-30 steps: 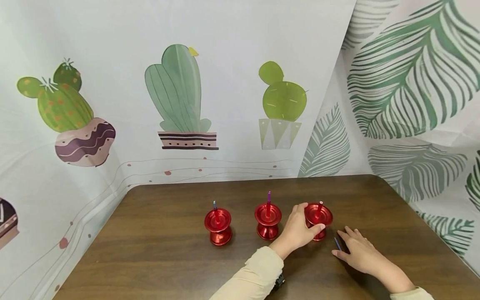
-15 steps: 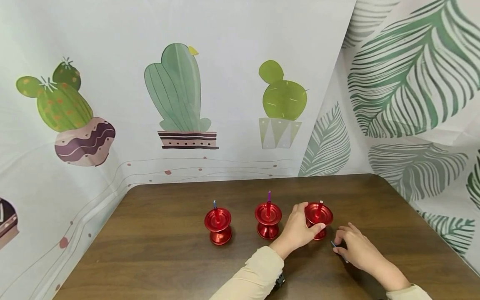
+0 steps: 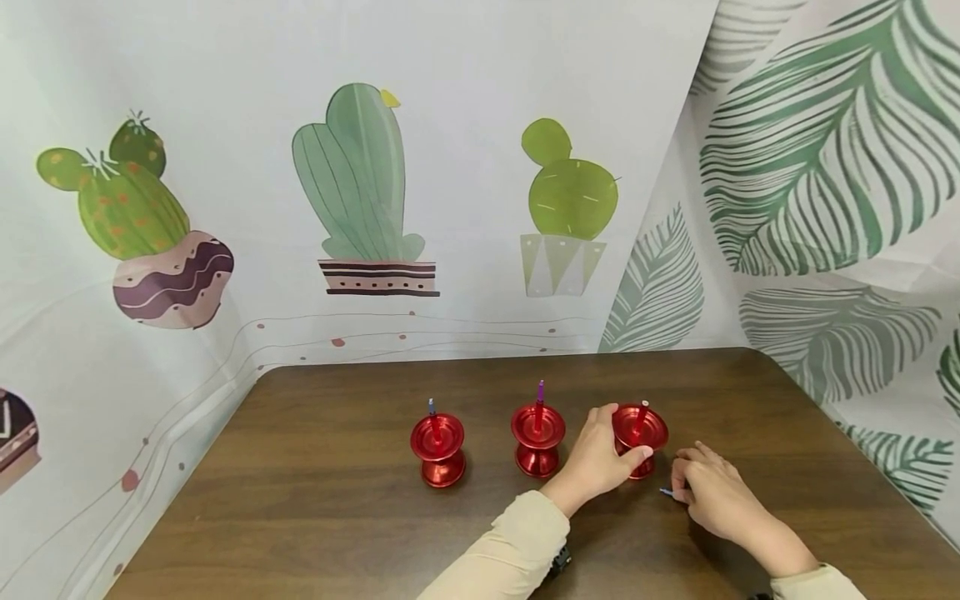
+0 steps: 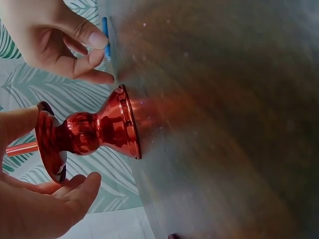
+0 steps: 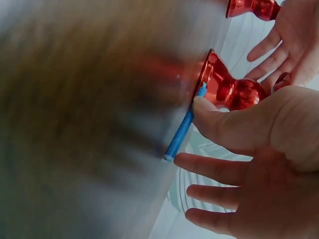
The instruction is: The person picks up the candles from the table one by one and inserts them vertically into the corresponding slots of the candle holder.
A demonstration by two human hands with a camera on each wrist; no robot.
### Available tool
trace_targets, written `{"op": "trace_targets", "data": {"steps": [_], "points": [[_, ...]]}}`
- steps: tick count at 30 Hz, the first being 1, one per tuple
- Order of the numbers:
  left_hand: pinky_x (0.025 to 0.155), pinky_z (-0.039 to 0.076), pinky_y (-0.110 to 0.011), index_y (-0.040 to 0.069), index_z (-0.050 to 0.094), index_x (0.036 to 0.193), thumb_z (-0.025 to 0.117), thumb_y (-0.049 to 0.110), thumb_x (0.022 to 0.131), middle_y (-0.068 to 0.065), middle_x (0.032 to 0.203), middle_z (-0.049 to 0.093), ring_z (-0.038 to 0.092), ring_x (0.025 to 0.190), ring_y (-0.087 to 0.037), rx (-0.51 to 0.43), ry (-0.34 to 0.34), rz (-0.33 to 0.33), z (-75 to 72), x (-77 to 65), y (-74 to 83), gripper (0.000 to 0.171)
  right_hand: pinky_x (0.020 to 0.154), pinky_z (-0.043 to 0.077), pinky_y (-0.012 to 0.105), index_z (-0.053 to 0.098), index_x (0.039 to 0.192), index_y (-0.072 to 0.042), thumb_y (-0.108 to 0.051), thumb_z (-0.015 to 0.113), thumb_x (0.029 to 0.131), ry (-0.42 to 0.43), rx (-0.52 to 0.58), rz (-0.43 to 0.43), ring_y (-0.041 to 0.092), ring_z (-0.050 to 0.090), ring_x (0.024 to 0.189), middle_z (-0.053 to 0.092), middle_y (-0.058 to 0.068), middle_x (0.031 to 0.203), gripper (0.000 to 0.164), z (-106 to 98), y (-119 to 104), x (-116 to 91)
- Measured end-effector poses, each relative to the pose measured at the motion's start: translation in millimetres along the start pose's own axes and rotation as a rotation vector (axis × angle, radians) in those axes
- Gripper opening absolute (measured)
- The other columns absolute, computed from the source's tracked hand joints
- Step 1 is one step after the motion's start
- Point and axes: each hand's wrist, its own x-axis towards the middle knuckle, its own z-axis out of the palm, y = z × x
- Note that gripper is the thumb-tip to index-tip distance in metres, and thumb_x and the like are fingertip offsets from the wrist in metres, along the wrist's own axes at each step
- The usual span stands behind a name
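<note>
A shiny red candle holder (image 3: 651, 432) stands upright at the right of the row, its central tube bare of any candle. My left hand (image 3: 598, 457) grips the dish rim of this holder, thumb on the near side and fingers on the far side. Just to the right, my right hand (image 3: 718, 498) pinches a thin blue candle (image 5: 180, 133) between thumb and forefinger, low by the tabletop. Whether the candle still touches the wood is unclear. The right wrist view shows the other fingers extended below the candle. Most of the candle is hidden in the head view.
Two matching red holders stand to the left: the middle holder (image 3: 537, 460) bears a purple candle (image 3: 541, 391), the leftmost holder (image 3: 442, 472) a blue one. All stand on a brown wooden table (image 3: 315, 500). Behind hangs a printed cloth (image 3: 465, 167) with cacti and leaves.
My right hand's fingers have gone from spread over the blue candle to curled about it, and the candle has turned. The left hand stays on the holder.
</note>
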Motion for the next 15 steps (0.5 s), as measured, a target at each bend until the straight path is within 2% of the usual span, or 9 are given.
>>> {"op": "trace_targets", "data": {"steps": [3, 6, 9, 11, 15], "points": [[0.095, 0.047, -0.028, 0.005, 0.044, 0.138, 0.076, 0.032, 0.083, -0.005, 0.126, 0.052, 0.056, 0.114, -0.015, 0.008, -0.001, 0.002, -0.5, 0.3, 0.0, 0.068, 0.079, 0.042, 0.07, 0.047, 0.066, -0.018, 0.007, 0.076, 0.069, 0.045, -0.003, -0.013, 0.055, 0.052, 0.107, 0.061, 0.007, 0.091, 0.039, -2, 2, 0], [0.095, 0.048, -0.028, 0.005, 0.044, 0.137, 0.076, 0.032, 0.083, -0.005, 0.125, 0.052, 0.056, 0.112, -0.015, 0.012, 0.001, 0.004, -1.0, 0.1, -0.3, 0.068, 0.07, 0.048, 0.052, 0.046, 0.067, -0.017, 0.007, 0.076, 0.069, 0.09, 0.0, -0.019, 0.036, 0.06, 0.089, 0.051, -0.003, 0.076, 0.038, -4, 5, 0], [0.094, 0.048, -0.028, 0.005, 0.044, 0.137, 0.076, 0.032, 0.083, -0.005, 0.125, 0.052, 0.056, 0.112, -0.015, 0.011, 0.001, 0.004, -1.0, -0.3, -0.5, 0.068, 0.057, 0.04, 0.037, 0.047, 0.068, -0.015, 0.008, 0.074, 0.071, 0.126, 0.014, -0.003, 0.019, 0.05, 0.069, 0.044, -0.005, 0.068, 0.036, -6, 9, 0], [0.094, 0.048, -0.029, 0.005, 0.044, 0.137, 0.076, 0.032, 0.083, -0.005, 0.125, 0.052, 0.056, 0.112, -0.016, 0.007, 0.001, 0.002, -0.6, -0.4, -0.7, 0.068, 0.055, 0.039, 0.036, 0.048, 0.069, -0.013, 0.008, 0.071, 0.073, 0.145, 0.031, 0.031, 0.017, 0.046, 0.064, 0.045, -0.003, 0.068, 0.032, -8, 11, 1], [0.094, 0.048, -0.03, 0.006, 0.044, 0.137, 0.076, 0.032, 0.083, -0.005, 0.124, 0.052, 0.056, 0.112, -0.016, -0.006, -0.002, -0.003, -0.1, -0.5, -0.7, 0.068, 0.054, 0.041, 0.043, 0.05, 0.073, -0.008, 0.009, 0.065, 0.077, 0.203, 0.084, 0.108, 0.025, 0.051, 0.066, 0.049, 0.004, 0.072, 0.023, -15, 11, 5]]}}
